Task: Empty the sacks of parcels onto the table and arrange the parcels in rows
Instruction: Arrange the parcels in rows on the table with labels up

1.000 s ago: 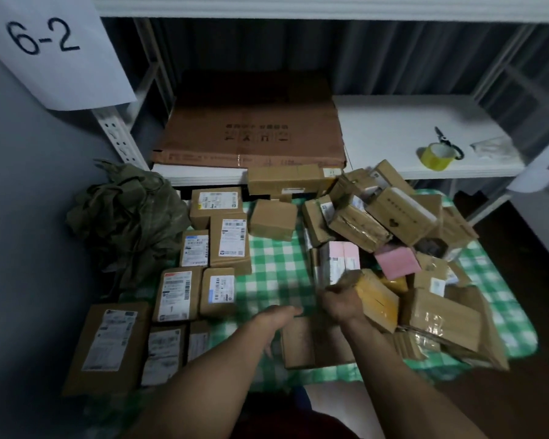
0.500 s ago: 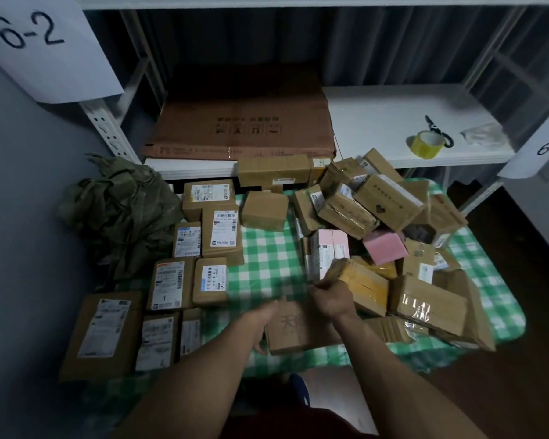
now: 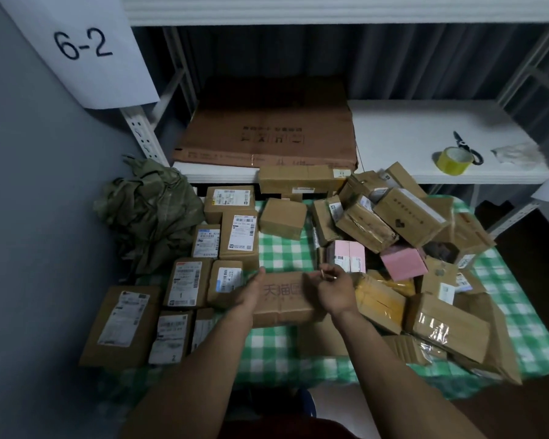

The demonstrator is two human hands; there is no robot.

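On the bench point(image 3: 282, 251): rows of parcels point(image 3: 222, 248) at left, a heap point(image 3: 403, 236) at right. Between them, near the front edge, one box point(image 3: 282, 299), with the left hand point(image 3: 251, 289) at its left end and the right hand point(image 3: 336, 289) at its right end. Sack point(image 3: 149, 210) at far left, beside the rows. Behind, on the shelf point(image 3: 409, 137): flat carton point(image 3: 267, 134) at left; tape point(image 3: 455, 160) and scissors point(image 3: 466, 147) at right.

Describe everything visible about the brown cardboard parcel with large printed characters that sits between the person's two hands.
The brown cardboard parcel with large printed characters is a flat, oblong box lying on the green-and-white checked tablecloth, printed face up, no shipping label showing. Its top looks slightly creased near the front edge. The left hand rests against its left end with straight fingers; the right hand is at its right end, fingers curled. A yellow padded parcel lies at its right.
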